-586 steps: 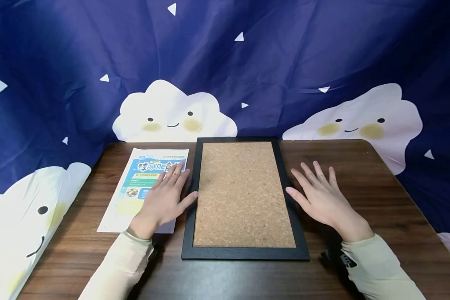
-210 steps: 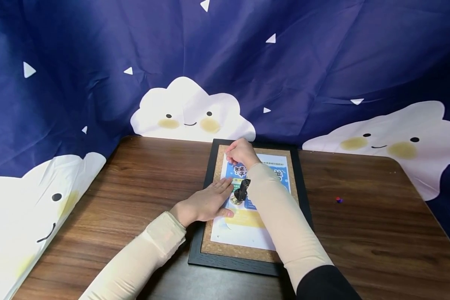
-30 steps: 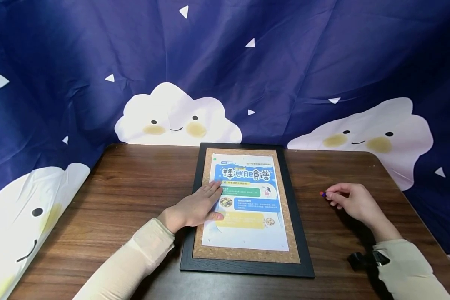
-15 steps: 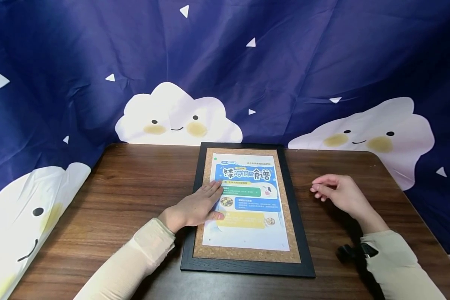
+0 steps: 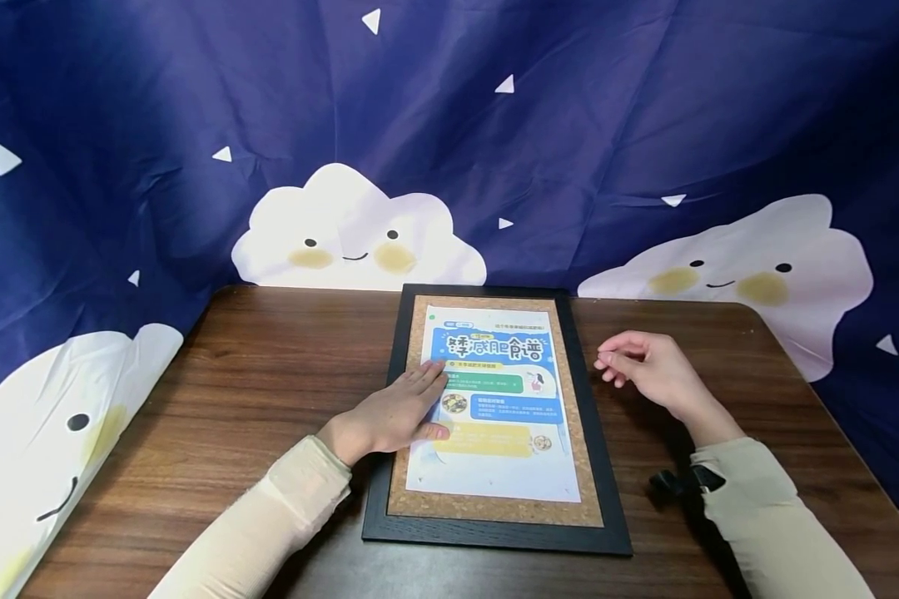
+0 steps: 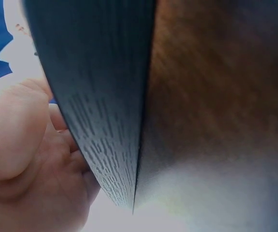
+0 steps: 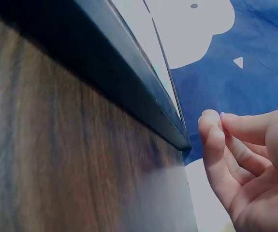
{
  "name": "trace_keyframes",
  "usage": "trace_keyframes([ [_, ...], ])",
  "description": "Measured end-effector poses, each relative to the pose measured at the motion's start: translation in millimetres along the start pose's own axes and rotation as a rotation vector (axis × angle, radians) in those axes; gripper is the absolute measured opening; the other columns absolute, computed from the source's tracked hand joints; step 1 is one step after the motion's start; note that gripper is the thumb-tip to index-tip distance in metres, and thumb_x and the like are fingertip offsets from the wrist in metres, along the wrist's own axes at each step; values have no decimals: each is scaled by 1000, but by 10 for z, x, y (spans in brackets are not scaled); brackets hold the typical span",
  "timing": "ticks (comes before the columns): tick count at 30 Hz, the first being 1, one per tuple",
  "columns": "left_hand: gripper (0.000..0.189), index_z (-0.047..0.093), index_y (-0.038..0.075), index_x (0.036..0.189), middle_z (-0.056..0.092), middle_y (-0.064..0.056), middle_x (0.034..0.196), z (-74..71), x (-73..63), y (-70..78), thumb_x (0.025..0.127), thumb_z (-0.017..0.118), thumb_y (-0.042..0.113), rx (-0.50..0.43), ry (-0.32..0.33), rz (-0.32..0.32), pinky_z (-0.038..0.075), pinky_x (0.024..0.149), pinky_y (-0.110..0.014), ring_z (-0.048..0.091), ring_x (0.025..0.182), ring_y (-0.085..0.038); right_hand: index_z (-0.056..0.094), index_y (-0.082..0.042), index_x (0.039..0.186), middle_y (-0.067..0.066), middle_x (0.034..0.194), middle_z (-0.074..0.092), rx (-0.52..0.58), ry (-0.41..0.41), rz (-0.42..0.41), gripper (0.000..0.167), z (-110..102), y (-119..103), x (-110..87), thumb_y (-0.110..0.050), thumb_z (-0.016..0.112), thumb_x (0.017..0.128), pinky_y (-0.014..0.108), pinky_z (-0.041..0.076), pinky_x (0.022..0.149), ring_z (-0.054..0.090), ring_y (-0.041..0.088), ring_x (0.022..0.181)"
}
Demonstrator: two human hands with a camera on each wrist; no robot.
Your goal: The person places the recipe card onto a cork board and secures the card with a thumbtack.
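A printed poster (image 5: 494,476) lies on a cork board (image 5: 586,504) with a black frame (image 5: 494,534). At the poster's upper left corner sits a green pushpin (image 5: 432,317). My left hand (image 5: 389,416) rests flat, fingers spread, over the board's left edge and the poster's left side. Beside the frame's right edge, above the table, my right hand (image 5: 661,373) pinches a tiny pushpin (image 7: 221,114) between thumb and index finger. Only a purple speck of it shows in the right wrist view. The frame's left side (image 6: 95,82) fills much of the left wrist view.
Dark wood table (image 5: 270,366) surrounds the board on both sides. A blue curtain (image 5: 554,125) with white clouds hangs right behind the table's back edge. A dark wrist camera (image 5: 667,482) sits under the right wrist.
Earlier the poster lay left of the bare board; now it lies on it. In the last second my right hand has left the red and blue pins' spot and moved leftward to the frame.
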State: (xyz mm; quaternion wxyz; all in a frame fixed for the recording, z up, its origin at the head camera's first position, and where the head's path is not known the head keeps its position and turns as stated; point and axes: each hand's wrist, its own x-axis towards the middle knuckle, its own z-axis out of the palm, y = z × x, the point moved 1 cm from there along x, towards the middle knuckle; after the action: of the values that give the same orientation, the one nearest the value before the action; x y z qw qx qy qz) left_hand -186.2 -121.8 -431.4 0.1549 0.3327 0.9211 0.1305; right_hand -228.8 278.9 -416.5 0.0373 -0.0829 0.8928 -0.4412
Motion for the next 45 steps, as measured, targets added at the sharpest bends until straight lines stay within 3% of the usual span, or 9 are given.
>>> trace_keyframes([
  [12,86,27,-9,167,14,-26,180,-3,14,-10,110,59,46,3,-2,5,17,138,-52,13,169,-40,67,14,122,28,105,78,145,-12,-12,23,130,-64,183,-4,63,109,28,64,68,75,9,77],
  [24,86,28,-9,167,14,-25,179,-9,10,7,109,60,46,-3,-3,3,17,138,-52,13,169,-40,64,17,124,25,105,79,223,-29,32,24,231,-115,372,-2,62,109,25,65,71,75,9,77],
  [45,87,26,-8,167,13,-25,180,3,3,-9,109,59,47,-10,-5,-3,16,138,-52,12,169,-39,55,25,129,2,88,80,432,-95,105,31,413,-157,734,3,61,107,23,65,69,75,8,73],
])
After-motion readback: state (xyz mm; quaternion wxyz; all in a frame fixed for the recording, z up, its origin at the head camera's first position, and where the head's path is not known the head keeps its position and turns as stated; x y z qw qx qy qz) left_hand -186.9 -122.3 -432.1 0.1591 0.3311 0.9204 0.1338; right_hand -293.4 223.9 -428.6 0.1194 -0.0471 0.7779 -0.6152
